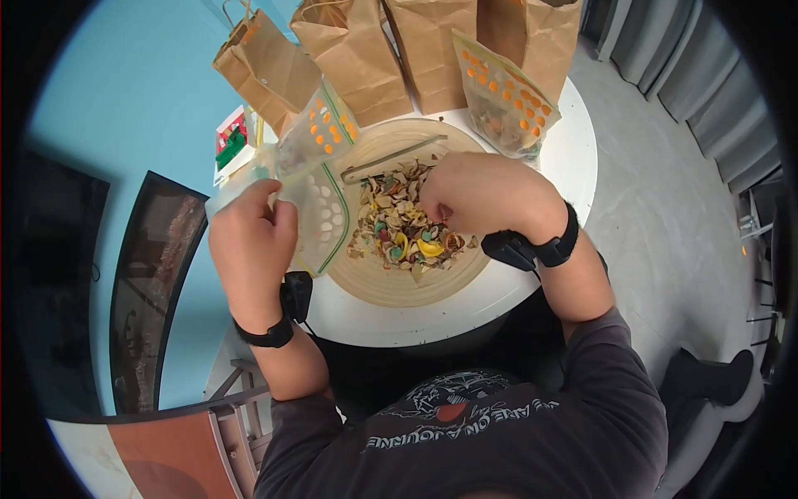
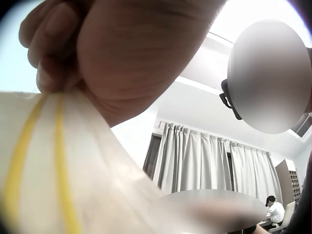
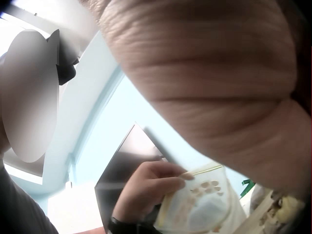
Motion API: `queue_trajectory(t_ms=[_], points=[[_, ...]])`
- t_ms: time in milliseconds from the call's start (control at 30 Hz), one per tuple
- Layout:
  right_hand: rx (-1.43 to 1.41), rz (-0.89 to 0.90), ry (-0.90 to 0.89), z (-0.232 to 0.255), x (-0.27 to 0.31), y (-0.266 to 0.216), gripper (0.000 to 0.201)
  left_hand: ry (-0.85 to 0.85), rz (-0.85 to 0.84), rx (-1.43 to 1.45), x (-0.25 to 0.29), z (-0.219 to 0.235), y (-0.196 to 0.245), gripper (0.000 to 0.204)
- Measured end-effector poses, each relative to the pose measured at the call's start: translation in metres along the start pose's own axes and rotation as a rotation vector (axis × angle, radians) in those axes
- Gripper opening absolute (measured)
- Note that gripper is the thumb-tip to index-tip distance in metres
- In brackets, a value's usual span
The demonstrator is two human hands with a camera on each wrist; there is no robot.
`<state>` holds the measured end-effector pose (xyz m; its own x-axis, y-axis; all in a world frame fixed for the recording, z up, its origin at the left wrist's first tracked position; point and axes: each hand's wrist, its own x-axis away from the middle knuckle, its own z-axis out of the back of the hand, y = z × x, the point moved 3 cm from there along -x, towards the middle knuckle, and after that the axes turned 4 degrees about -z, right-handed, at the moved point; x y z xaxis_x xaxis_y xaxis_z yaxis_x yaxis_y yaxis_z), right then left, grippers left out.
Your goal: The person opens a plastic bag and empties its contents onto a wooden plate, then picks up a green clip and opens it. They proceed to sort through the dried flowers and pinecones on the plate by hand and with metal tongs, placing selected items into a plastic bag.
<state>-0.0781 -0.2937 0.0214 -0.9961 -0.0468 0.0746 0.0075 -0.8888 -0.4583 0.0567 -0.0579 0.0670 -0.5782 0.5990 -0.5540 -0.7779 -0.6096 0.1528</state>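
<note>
My left hand (image 1: 253,237) grips the top of a clear zip bag (image 1: 328,212) with pale dots and a green seal, at the left of a round wooden tray (image 1: 357,287). In the left wrist view, the fingers bunch the bag's yellow-striped edge. On the tray lies a loose heap of dried potpourri (image 1: 391,229), mostly tan chips with some yellow, teal and dark red pieces. My right hand (image 1: 490,195) is over the heap's right side, fingers curled downward. A dark red piece (image 1: 445,213) shows between its thumb and fingers; the fingertips are mostly hidden.
A long thin tool (image 1: 395,158) lies across the tray's far part. Orange-dotted zip bags stand behind, one at left (image 1: 328,129) and one at right (image 1: 511,104). Several brown paper bags (image 1: 357,62) line the back of the white round table (image 1: 573,158). A red-and-green item (image 1: 233,141) is at far left.
</note>
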Motion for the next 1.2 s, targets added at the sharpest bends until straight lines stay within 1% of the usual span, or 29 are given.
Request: queue_trajectory(t_ms=[33, 100, 133, 200, 267, 300, 333, 367, 400, 467, 500, 533, 600, 633, 667, 733, 767, 800, 867, 900, 933, 1000, 1033, 1100, 1133, 1200], points=[[0.002, -0.011, -0.002, -0.002, 0.002, 0.0, 0.013, -0.004, -0.003, 0.011, -0.001, -0.004, 0.002, 0.021], [0.066, -0.001, -0.083, -0.011, 0.005, -0.005, 0.013, -0.143, 0.025, 0.117, 0.001, -0.009, 0.006, 0.024], [0.066, -0.008, -0.089, -0.016, 0.006, -0.007, 0.013, -0.148, 0.026, 0.125, 0.002, -0.009, 0.007, 0.024], [0.148, -0.03, -0.032, -0.021, 0.005, -0.011, 0.015, -0.23, -0.001, 0.222, 0.003, -0.011, 0.008, 0.027], [0.159, -0.03, -0.022, -0.032, 0.004, -0.014, 0.016, -0.245, -0.012, 0.229, 0.0, -0.01, 0.007, 0.027], [0.187, -0.043, 0.021, -0.038, 0.003, -0.013, 0.016, -0.259, -0.03, 0.235, -0.001, -0.011, 0.007, 0.028], [0.215, -0.055, 0.066, -0.041, 0.002, -0.013, 0.016, -0.254, -0.022, 0.229, 0.0, -0.01, 0.005, 0.028], [0.22, -0.063, 0.058, -0.043, 0.001, -0.013, 0.017, -0.243, -0.009, 0.249, 0.0, -0.011, 0.004, 0.027], [0.223, -0.054, 0.054, -0.04, -0.001, -0.015, 0.017, -0.233, 0.005, 0.27, 0.001, -0.011, 0.003, 0.027], [0.251, -0.115, 0.008, -0.031, 0.0, -0.018, 0.018, -0.225, 0.027, 0.29, 0.001, -0.009, 0.003, 0.026], [0.214, -0.09, 0.057, -0.025, 0.002, -0.017, 0.018, -0.221, 0.041, 0.311, 0.002, -0.008, 0.004, 0.026], [0.216, -0.084, 0.049, -0.021, 0.003, -0.017, 0.018, -0.22, 0.051, 0.311, 0.004, -0.008, 0.003, 0.026], [-0.015, 0.026, 0.287, -0.004, 0.006, -0.022, 0.023, -0.171, 0.043, 0.325, 0.006, -0.009, 0.002, 0.024], [-0.146, 0.119, 0.41, 0.005, 0.009, -0.026, 0.023, -0.168, 0.05, 0.325, 0.007, -0.009, 0.002, 0.024], [-0.145, 0.124, 0.406, 0.002, 0.006, -0.029, 0.023, -0.139, 0.051, 0.324, 0.008, -0.009, 0.002, 0.023], [-0.742, 0.177, 0.916, 0.006, 0.012, -0.035, 0.014, -0.104, 0.053, 0.323, 0.009, -0.008, 0.003, 0.022], [-0.908, 0.211, 1.008, 0.006, 0.015, -0.041, 0.02, -0.088, 0.076, 0.34, 0.009, -0.007, 0.003, 0.022], [-0.905, 0.216, 1.007, 0.002, 0.013, -0.047, 0.02, -0.071, 0.098, 0.358, 0.009, -0.006, 0.002, 0.022], [-1.134, 0.389, 1.171, -0.009, 0.008, -0.052, 0.024, -0.031, 0.09, 0.372, 0.01, -0.004, 0.002, 0.022], [-1.124, 0.368, 1.119, -0.021, 0.0, -0.052, 0.021, 0.002, 0.084, 0.388, 0.01, -0.004, 0.003, 0.022], [-1.118, 0.369, 1.116, -0.025, -0.003, -0.051, 0.021, 0.006, 0.087, 0.393, 0.011, -0.004, 0.004, 0.022], [-0.492, 0.177, 0.67, -0.035, -0.02, -0.057, 0.019, 0.026, 0.146, 0.447, 0.011, -0.004, 0.003, 0.022], [-0.494, 0.175, 0.67, -0.031, -0.02, -0.054, 0.019, 0.024, 0.145, 0.446, 0.011, -0.004, 0.002, 0.022], [-0.202, 0.101, 0.845, -0.014, -0.013, -0.042, 0.013, 0.059, 0.113, 0.417, 0.012, -0.002, 0.0, 0.022], [-0.2, 0.101, 0.836, -0.006, -0.009, -0.036, 0.013, 0.058, 0.122, 0.421, 0.014, -0.003, -0.002, 0.022], [-0.172, -0.065, 0.552, 0.001, -0.007, -0.019, 0.01, 0.103, 0.071, 0.391, 0.014, -0.003, -0.005, 0.021]])
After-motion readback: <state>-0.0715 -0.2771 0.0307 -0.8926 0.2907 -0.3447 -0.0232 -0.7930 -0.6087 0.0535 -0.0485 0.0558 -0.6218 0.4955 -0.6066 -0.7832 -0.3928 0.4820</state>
